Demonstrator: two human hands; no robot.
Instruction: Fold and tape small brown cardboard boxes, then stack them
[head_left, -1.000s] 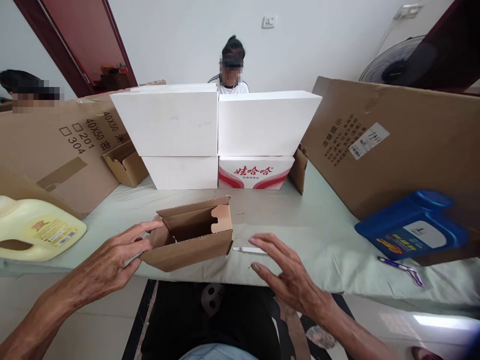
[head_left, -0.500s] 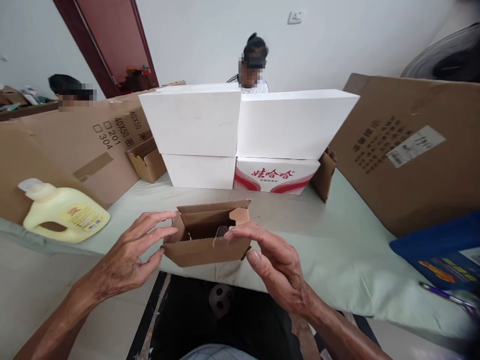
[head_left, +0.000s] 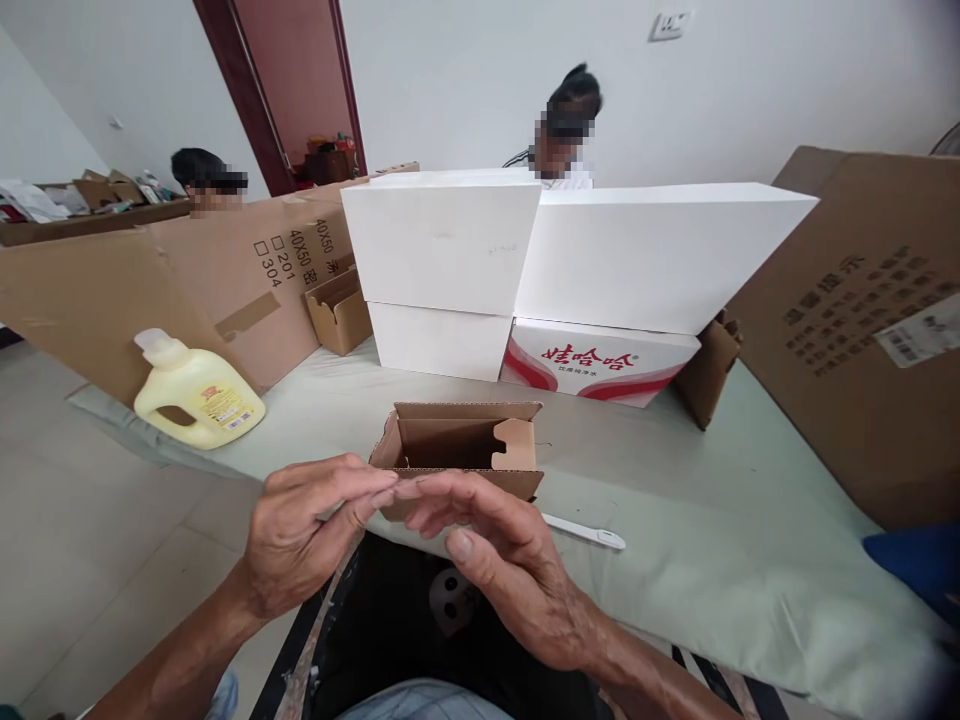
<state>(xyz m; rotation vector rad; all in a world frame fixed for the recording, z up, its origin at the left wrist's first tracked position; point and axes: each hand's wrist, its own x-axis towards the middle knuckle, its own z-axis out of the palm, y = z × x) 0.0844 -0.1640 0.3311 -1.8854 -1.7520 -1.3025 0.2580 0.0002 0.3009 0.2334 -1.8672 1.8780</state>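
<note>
A small brown cardboard box (head_left: 457, 482) stands open at the table's near edge, its flaps up and its inside dark. In front of its left part is my left hand (head_left: 307, 525), thumb and fingertips pressed together; anything between them is too small to make out. My right hand (head_left: 517, 570) is in front of the box's right part, fingers curved and thumb apart, holding nothing. The fingertips of both hands meet or nearly meet. A white plastic strip (head_left: 592, 532) lies on the cloth right of the box.
White boxes (head_left: 442, 250) are stacked behind, beside a red-printed box (head_left: 600, 360). Large cartons (head_left: 847, 340) flank the table. A yellow jug (head_left: 199, 395) stands left, a blue object (head_left: 919, 565) right. Two people sit beyond.
My hands have left the box's sides and come together in front of it. My left fingers have closed. The white strip now shows, and the view has shifted left.
</note>
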